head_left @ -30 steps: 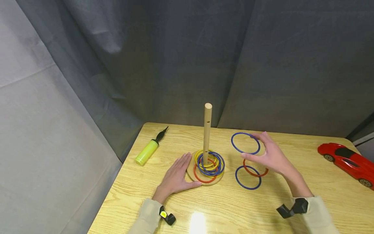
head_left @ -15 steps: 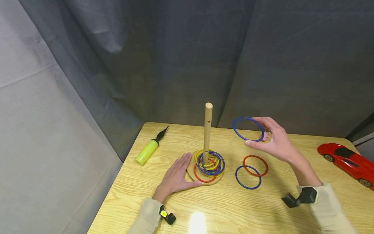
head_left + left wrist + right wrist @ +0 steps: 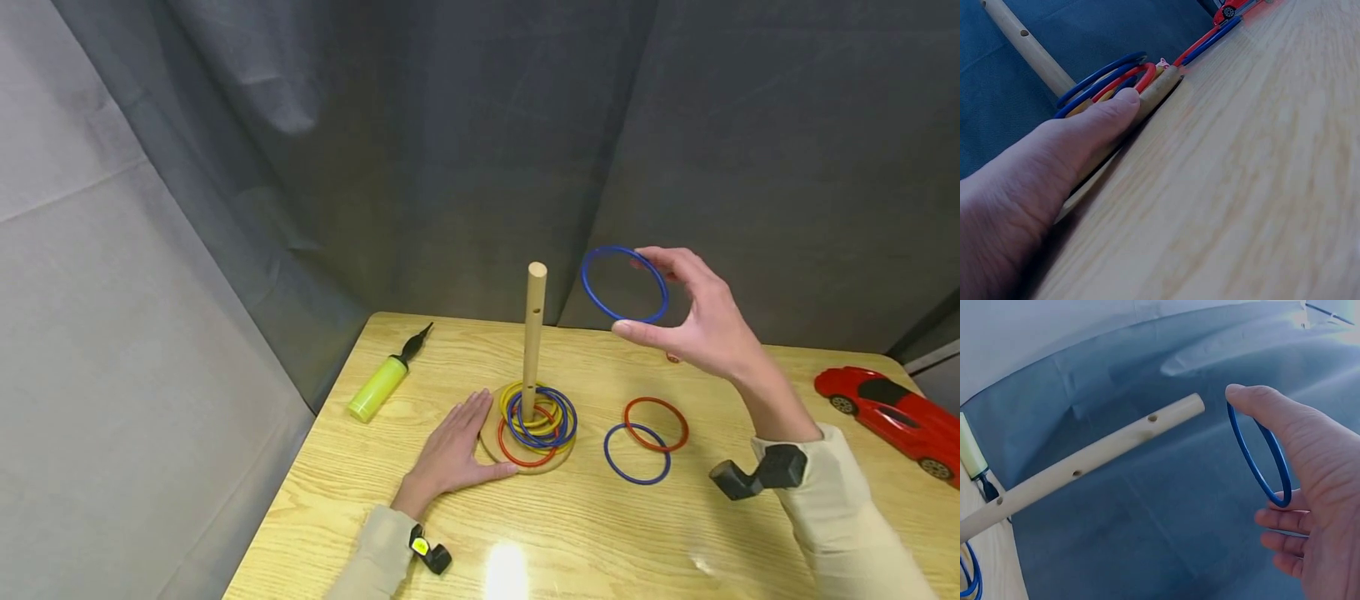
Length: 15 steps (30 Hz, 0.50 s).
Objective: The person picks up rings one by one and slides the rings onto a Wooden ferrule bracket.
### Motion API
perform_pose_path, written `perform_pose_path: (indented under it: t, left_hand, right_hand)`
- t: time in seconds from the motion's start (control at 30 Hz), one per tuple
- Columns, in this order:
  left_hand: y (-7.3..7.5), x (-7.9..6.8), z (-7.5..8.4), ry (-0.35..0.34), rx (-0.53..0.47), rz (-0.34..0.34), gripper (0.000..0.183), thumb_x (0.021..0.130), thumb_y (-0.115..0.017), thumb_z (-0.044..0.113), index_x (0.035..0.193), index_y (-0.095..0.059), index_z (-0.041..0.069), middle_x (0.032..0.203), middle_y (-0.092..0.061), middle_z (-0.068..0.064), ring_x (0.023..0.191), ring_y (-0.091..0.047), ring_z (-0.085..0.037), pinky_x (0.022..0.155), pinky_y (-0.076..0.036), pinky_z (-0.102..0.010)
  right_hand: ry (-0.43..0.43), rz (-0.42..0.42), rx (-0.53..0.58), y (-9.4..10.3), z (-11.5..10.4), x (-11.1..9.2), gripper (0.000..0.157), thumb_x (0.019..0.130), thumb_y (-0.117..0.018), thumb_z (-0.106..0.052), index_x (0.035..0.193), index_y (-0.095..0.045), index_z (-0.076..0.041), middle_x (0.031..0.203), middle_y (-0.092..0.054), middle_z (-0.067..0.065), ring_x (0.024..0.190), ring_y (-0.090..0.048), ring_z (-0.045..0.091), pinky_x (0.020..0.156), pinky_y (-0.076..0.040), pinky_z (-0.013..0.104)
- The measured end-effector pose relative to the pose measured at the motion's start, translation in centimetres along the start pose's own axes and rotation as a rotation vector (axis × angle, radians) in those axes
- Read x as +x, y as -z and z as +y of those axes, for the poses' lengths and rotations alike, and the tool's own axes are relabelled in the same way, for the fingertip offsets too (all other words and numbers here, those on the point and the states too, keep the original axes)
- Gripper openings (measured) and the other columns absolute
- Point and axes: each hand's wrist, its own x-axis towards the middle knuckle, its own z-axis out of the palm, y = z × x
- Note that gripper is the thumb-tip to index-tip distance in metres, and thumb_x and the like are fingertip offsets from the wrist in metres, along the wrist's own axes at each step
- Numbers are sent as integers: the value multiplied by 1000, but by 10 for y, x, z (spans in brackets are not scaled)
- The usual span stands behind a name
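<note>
My right hand point(image 3: 701, 321) pinches a blue ring point(image 3: 1287, 487) between thumb and fingertips, held tilted in the air. It is right of the top of a wooden peg point(image 3: 533, 342) with small holes in it. The peg stands upright on a round wooden base point(image 3: 491, 433). Blue, yellow and red rings lie loosely around its foot. My left hand point(image 3: 450, 458) rests at the base's left side, fingers straight, thumb spread along the near edge. In the left wrist view the thumb point(image 3: 1100, 122) lies against the base's rim.
On the table right of the base, a red ring point(image 3: 655, 399) overlaps a blue ring point(image 3: 637, 482). A yellow-green hand pump point(image 3: 378, 387) lies at the left. A red toy car point(image 3: 900, 421) is at the far right. A dark curtain point(image 3: 450, 167) hangs behind.
My right hand has lifted the blue ring upward from above the loose rings, finally shifting slightly left to about the peg top's height in view. The left hand has stayed in place.
</note>
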Motion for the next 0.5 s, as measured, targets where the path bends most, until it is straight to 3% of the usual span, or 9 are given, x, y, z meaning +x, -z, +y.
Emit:
perform_pose_path:
  t: [0.33,0.5]
  left_hand:
    - [4,1,1,-5,3,5,128,80,-49,95,168,-15,9,175,-16,-6,161,-14,-21,131,-16,-38]
    - [3,0,2,2,-3,8,128,79,-49,95,169,-14,10,175,-16,-5,161,-14,-20,131,-16,-37]
  right_hand:
    - [69,-7,20,-6,-28,25,86,69,-98,-15,145,-58,-17,129,-65,-3,120,-47,11,99,-37,22]
    - [60,-40,20,-12,-36,32,87,70,-98,-22,146,-57,-16,129,-63,-2,122,-46,18,101,-38,36]
